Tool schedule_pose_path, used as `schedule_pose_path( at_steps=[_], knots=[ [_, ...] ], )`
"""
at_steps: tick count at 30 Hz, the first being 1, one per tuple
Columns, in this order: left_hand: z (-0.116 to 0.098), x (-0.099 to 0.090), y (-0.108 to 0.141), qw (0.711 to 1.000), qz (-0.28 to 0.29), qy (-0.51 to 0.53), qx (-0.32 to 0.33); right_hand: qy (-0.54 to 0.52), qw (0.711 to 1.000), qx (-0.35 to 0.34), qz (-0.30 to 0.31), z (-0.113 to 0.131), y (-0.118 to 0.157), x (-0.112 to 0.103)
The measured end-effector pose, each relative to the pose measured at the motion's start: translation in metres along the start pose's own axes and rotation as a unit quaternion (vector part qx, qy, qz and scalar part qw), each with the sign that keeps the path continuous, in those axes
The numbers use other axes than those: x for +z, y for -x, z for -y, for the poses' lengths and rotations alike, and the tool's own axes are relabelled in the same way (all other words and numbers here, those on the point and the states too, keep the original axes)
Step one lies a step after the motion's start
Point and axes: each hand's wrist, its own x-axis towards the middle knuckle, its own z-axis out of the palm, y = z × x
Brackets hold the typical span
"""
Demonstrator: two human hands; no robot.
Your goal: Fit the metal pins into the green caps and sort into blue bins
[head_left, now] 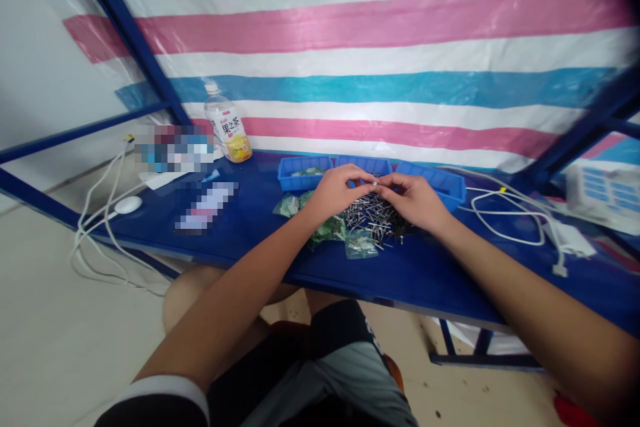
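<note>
Pile of metal pins; left hand and right hand above it, fingertips meeting, pinching one small piece; blue trays behind it; green packets beside it.

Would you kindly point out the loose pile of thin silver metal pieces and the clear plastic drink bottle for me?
Loose pile of thin silver metal pieces (pixel 373 213), head view: middle of the heap.
Clear plastic drink bottle (pixel 230 125), head view: its label.
</note>
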Motion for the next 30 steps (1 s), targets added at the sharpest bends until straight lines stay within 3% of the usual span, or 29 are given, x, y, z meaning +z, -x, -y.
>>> schedule_pose_path(
  at_steps=[5, 12, 16, 18, 21, 25, 30],
  knots=[
    [0.002, 0.002, 0.001, 0.999, -0.007, -0.028, -0.02, -0.044, 0.999, 0.028, -0.014, -0.001, -0.003, -0.002],
    [0.005, 0.003, 0.002, 0.992, 0.051, -0.112, 0.008, -0.103, 0.99, 0.085, -0.046, -0.002, -0.01, -0.003],
    [0.005, 0.003, 0.002, 0.989, 0.055, -0.136, 0.014, -0.041, 0.989, 0.135, -0.04, -0.001, -0.012, -0.003],
    [0.005, 0.002, 0.003, 0.988, 0.052, -0.148, 0.016, 0.053, 0.993, 0.096, -0.036, 0.001, -0.01, -0.005],
    [0.005, 0.001, 0.003, 0.986, 0.035, -0.162, 0.008, 0.175, 0.984, -0.021, 0.003, 0.005, -0.004, -0.007],
    [0.007, 0.002, 0.004, 0.987, 0.008, -0.161, -0.002, 0.219, 0.959, -0.153, 0.097, 0.005, 0.001, -0.006],
    [0.007, 0.002, 0.004, 0.989, 0.007, -0.149, -0.005, 0.213, 0.95, -0.183, 0.138, -0.001, 0.0, 0.001]
  ],
)
